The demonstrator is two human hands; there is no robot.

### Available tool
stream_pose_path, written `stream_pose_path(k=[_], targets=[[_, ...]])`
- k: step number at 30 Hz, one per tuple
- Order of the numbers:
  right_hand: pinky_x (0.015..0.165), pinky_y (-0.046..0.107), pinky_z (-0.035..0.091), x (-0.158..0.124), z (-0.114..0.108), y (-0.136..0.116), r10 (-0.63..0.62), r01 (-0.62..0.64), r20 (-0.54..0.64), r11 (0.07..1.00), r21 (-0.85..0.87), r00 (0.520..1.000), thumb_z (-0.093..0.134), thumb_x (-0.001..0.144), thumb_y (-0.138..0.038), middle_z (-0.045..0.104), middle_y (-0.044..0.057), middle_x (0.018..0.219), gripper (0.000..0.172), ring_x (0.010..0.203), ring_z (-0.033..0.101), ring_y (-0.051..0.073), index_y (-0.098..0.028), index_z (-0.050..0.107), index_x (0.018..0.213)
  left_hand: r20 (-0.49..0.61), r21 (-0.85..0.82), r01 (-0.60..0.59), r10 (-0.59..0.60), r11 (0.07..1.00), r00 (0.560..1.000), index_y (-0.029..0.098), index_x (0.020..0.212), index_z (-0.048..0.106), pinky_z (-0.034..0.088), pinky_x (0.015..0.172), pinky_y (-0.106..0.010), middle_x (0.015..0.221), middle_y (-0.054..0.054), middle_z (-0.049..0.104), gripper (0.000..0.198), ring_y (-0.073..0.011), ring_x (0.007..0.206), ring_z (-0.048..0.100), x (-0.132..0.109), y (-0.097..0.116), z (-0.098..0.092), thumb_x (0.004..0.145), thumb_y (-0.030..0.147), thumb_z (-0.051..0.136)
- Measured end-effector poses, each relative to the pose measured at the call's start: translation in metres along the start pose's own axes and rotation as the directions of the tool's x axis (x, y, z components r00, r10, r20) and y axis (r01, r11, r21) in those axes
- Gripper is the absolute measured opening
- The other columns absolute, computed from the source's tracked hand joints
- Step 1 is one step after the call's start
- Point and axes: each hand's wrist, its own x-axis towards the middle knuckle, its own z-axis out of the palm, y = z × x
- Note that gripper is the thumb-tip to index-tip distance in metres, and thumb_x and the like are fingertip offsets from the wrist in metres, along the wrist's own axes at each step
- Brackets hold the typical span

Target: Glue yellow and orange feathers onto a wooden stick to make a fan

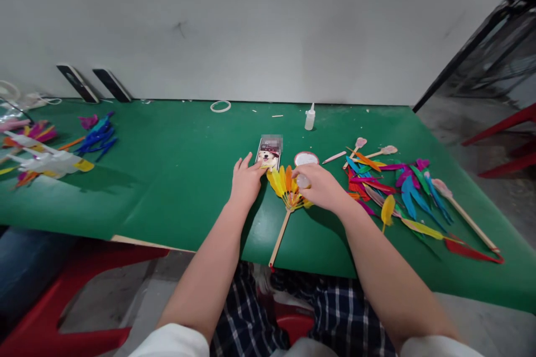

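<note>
A fan of yellow and orange feathers (276,181) on a wooden stick handle (280,239) lies in front of me, its handle pointing toward the table's front edge. My left hand (246,179) rests beside its left feathers, fingers spread, the thumb side close to a phone (270,152) with a dog picture on its screen. Over the fan's right half, my right hand (320,185) is closed around a small translucent squeeze bottle (304,181), whose tip I cannot make out. The hand hides part of the right feathers.
Loose coloured feathers (406,189) and several wooden sticks with pink heads (387,150) lie on the right. A white squeeze bottle (310,118), a round white disc (306,159) and a pink pen-like stick (334,157) are behind the fan. More feathers (98,136) lie left.
</note>
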Motion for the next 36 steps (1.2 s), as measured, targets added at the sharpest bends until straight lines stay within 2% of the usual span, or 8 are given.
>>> stream_pose_path(k=[7,12,17,20,22,27,32,36], targets=[[0.08,0.03,0.04,0.001,-0.003,0.001,0.008,-0.009,-0.039,1.0,-0.005,0.999,0.047,0.063,-0.009,0.061,0.005,0.092,0.03,0.093,0.053,0.019,-0.019,0.056,0.09,-0.058,0.018,-0.063,0.064,0.998,0.996,0.026,0.095,0.067,0.016,0.102,-0.06,0.11,-0.003,0.064,0.043,-0.0281,0.129,0.03,0.0,0.006,-0.003,0.071,0.0,0.041],[0.081,0.03,0.04,0.001,-0.005,0.004,0.027,-0.024,-0.138,1.0,0.017,0.99,0.048,0.063,-0.009,0.062,0.005,0.092,0.028,0.092,0.052,0.019,-0.019,0.056,0.088,-0.234,-0.099,0.027,-0.049,0.995,0.971,0.022,0.109,0.059,0.014,0.103,-0.058,0.119,-0.008,0.058,0.043,-0.0242,0.132,0.022,0.0,0.007,-0.013,0.077,0.003,0.038],[0.083,0.032,0.041,0.0,-0.01,-0.003,0.14,-0.091,-0.273,0.978,0.185,0.952,0.05,0.064,-0.012,0.063,0.004,0.094,0.026,0.094,0.054,0.019,-0.02,0.057,0.088,-0.377,-0.334,0.076,-0.208,0.939,0.903,0.02,0.109,0.06,0.035,0.097,-0.045,0.112,-0.008,0.062,0.035,-0.0218,0.12,0.043,-0.001,0.007,-0.019,0.083,0.012,0.038],[0.081,0.032,0.044,0.0,-0.012,-0.006,0.313,-0.133,-0.288,0.852,0.506,0.905,0.052,0.07,-0.023,0.065,0.004,0.094,0.025,0.09,0.058,0.018,-0.019,0.057,0.094,-0.369,-0.514,0.156,-0.382,0.843,0.847,0.023,0.121,0.051,0.046,0.083,-0.035,0.106,-0.006,0.065,0.037,-0.0179,0.096,0.058,-0.004,0.013,-0.029,0.085,0.022,0.041],[0.079,0.032,0.045,0.001,-0.012,-0.005,0.401,-0.138,-0.241,0.715,0.685,0.884,0.051,0.072,-0.032,0.066,0.005,0.092,0.027,0.088,0.06,0.018,-0.017,0.058,0.094,-0.315,-0.629,0.192,-0.473,0.753,0.823,0.026,0.134,0.032,0.049,0.072,-0.029,0.103,-0.005,0.066,0.05,-0.0151,0.082,0.061,-0.006,0.021,-0.037,0.085,0.025,0.043],[0.077,0.033,0.047,0.004,-0.012,0.005,0.513,-0.14,-0.138,0.466,0.874,0.847,0.034,0.077,-0.05,0.066,0.012,0.091,0.043,0.089,0.061,0.02,-0.014,0.059,0.077,-0.24,-0.799,0.185,-0.585,0.572,0.775,0.024,0.141,0.006,0.048,0.06,-0.024,0.079,-0.001,0.068,0.071,-0.0152,0.076,0.064,-0.007,0.037,-0.048,0.083,0.029,0.048],[0.082,0.033,0.047,0.005,-0.012,0.01,0.49,-0.116,-0.098,0.389,0.914,0.866,0.037,0.077,-0.043,0.059,0.009,0.114,0.034,0.105,0.056,0.019,-0.019,0.053,0.093,-0.151,-0.834,0.191,-0.547,0.518,0.823,0.023,0.115,0.055,0.044,0.048,-0.023,0.087,-0.004,0.068,0.037,-0.0094,0.051,0.056,-0.006,0.042,-0.041,0.084,0.039,0.044],[0.072,0.03,0.05,0.005,-0.008,0.011,0.549,-0.087,-0.108,0.317,0.944,0.829,0.05,0.072,-0.036,0.064,0.002,0.075,0.021,0.073,0.062,0.015,-0.021,0.05,0.087,-0.159,-0.805,0.165,-0.475,0.57,0.866,0.022,0.105,0.062,0.044,0.049,-0.022,0.071,-0.002,0.066,0.032,-0.0101,0.052,0.058,-0.008,0.045,-0.038,0.084,0.038,0.044]])
